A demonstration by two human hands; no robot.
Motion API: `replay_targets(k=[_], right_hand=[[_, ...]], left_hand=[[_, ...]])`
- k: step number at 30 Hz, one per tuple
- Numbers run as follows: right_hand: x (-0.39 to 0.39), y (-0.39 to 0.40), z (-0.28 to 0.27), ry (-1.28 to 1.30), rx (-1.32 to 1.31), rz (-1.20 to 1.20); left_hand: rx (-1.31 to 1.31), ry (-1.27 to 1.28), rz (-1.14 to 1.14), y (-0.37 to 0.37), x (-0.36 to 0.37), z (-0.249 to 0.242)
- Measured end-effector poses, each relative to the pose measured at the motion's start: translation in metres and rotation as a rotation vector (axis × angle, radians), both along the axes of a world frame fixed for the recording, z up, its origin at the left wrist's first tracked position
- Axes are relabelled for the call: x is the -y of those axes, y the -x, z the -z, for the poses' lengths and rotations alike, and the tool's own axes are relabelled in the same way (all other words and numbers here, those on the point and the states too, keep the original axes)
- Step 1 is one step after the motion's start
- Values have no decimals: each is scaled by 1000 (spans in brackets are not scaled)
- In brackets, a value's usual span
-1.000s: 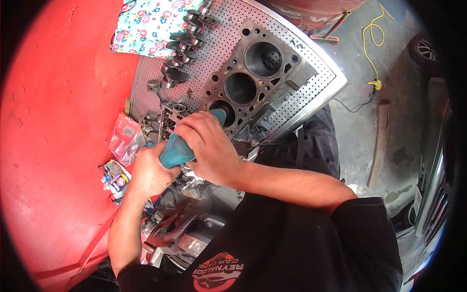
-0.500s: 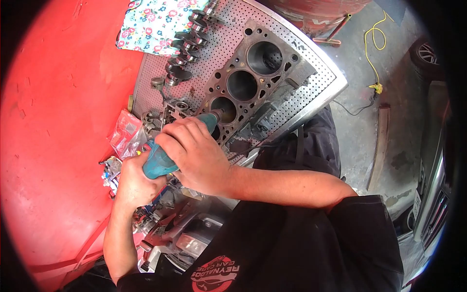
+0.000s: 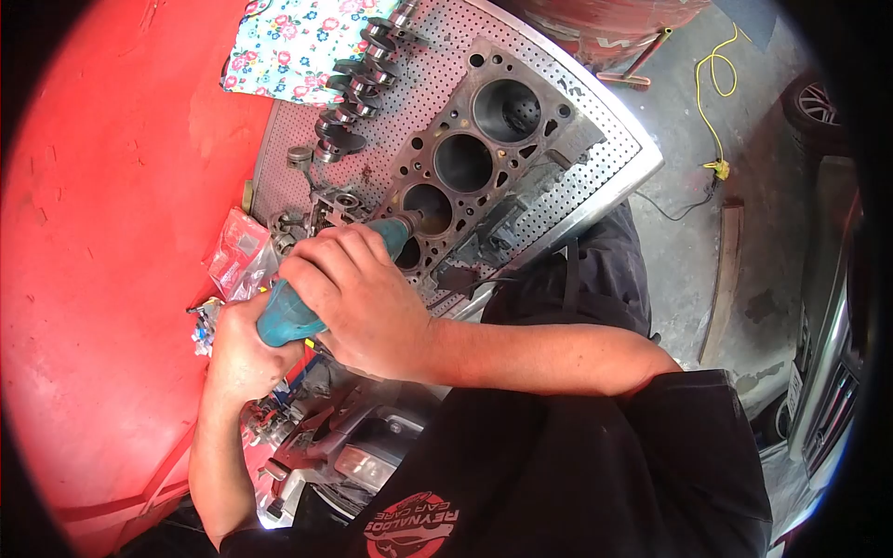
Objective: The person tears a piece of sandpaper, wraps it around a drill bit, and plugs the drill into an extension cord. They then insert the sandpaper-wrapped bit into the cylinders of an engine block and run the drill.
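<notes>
Both my hands are on a teal power drill (image 3: 286,314). My left hand (image 3: 251,358) wraps its rear grip. My right hand (image 3: 358,302) is closed over the top of the drill's body, fingers curled around it. The front end points into the third cylinder bore (image 3: 430,203) of a bare engine block (image 3: 423,153); whatever its chuck holds is partly hidden in the bore. The block lies deck up, showing its row of open cylinders. My right hand and the drill overlap the block's near end.
A perforated metal table (image 3: 609,149) carries the block. Beside it lie a crankshaft (image 3: 353,88), a floral cloth (image 3: 293,51), a piston (image 3: 299,156) and a plastic bag (image 3: 237,251). A red panel (image 3: 112,232) borders the left. A yellow cord (image 3: 712,121) runs over the floor.
The drill and both hands have shifted slightly left and back, away from the bore. My grip on the drill looks the same. The block has stayed in place.
</notes>
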State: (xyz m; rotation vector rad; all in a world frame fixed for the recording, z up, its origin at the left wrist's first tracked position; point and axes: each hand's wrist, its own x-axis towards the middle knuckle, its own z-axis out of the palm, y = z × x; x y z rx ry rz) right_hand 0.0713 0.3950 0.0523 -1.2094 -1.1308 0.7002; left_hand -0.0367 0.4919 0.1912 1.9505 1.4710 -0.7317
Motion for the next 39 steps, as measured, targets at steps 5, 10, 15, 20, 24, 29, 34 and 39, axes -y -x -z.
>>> replay_targets(k=[5, 10, 15, 20, 24, 29, 34, 39], right_hand=[[2, 3, 15, 23, 9, -18], [0, 4, 24, 25, 1, 0], [0, 5, 34, 34, -7, 6], [-1, 2, 43, 30, -26, 31], [0, -2, 51, 25, 10, 37], [1, -4, 56, 44, -8, 27], [0, -3, 35, 52, -1, -9], [-4, -4, 6, 31, 26, -13]], left_hand=[[-66, 29, 23, 2, -5, 16], [-47, 31, 53, 1, -6, 26], [-6, 40, 69, -5, -6, 35], [11, 39, 90, -6, -7, 46], [14, 28, 97, -3, -6, 57], [-17, 40, 85, -9, -7, 62], [5, 29, 25, -12, -3, 39], [-1, 25, -35, 2, -5, 12]])
